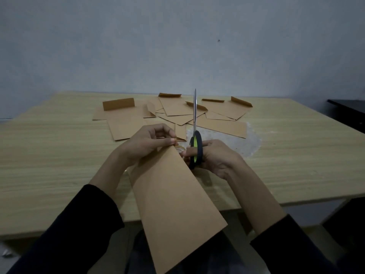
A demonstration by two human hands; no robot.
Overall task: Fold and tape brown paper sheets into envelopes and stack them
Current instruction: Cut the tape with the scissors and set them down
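A folded brown paper envelope [175,206] is held up in front of me, slanting from the table's near edge down toward my lap. My left hand [146,142] pinches its top corner between thumb and fingers. My right hand [213,157] grips black scissors with green-lined handles [196,149], blades together and pointing straight up. A roll of clear tape [180,149] shows partly between my two hands, just behind the envelope's top edge. Several finished brown envelopes [177,109] lie scattered at the far middle of the table, flaps raised.
The light wooden table [59,155] spreads wide to left and right. A pale worn patch [246,141] marks its surface right of my hands. A dark piece of furniture [347,113] stands at the far right. A grey wall rises behind.
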